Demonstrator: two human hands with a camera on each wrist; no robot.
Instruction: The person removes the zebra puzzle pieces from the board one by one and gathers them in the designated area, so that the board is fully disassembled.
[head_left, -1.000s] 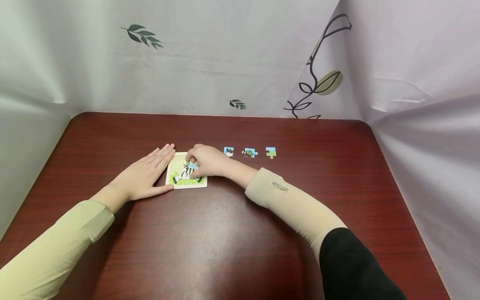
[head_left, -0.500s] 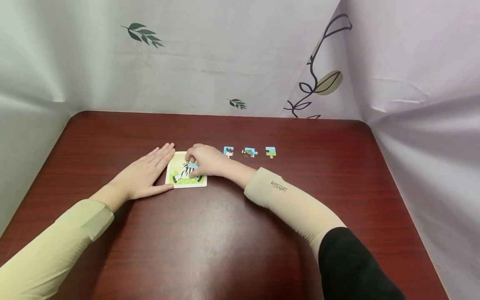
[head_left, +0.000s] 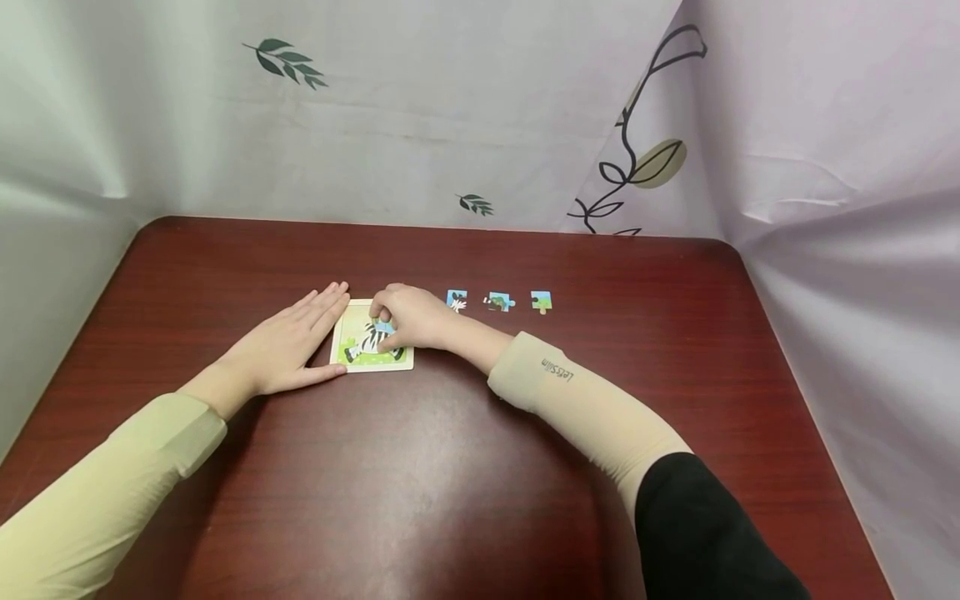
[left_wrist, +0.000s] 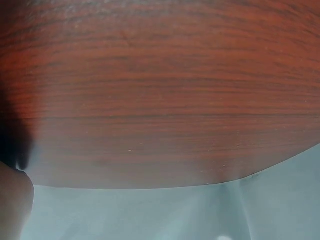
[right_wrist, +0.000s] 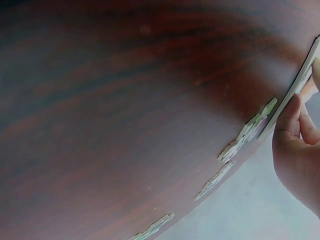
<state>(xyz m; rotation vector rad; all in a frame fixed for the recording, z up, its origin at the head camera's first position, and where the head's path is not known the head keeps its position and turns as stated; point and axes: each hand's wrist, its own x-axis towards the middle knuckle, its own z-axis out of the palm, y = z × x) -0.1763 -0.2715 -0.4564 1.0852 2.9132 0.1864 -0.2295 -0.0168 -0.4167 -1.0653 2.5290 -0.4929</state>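
A small square puzzle tray [head_left: 378,369] with a pale rim lies on the table, showing part of a zebra picture [head_left: 367,342] on green. My left hand [head_left: 288,346] lies flat along its left side, thumb and fingertips at the rim. Over the tray's right half, my right hand [head_left: 417,317] pinches a puzzle piece with a blue top [head_left: 385,326] between thumb and bent fingers, which partly cover it. In the right wrist view, these fingers meet at the tray's edge [right_wrist: 286,102]. Only a bit of the left hand [left_wrist: 14,200] appears in the left wrist view.
Three loose puzzle pieces lie in a row right of the tray: a zebra-head piece [head_left: 457,300], a blue and green piece [head_left: 498,302] and another blue and green one [head_left: 542,302]. A pale curtain [head_left: 390,125] stands behind the dark red wooden table [head_left: 450,500].
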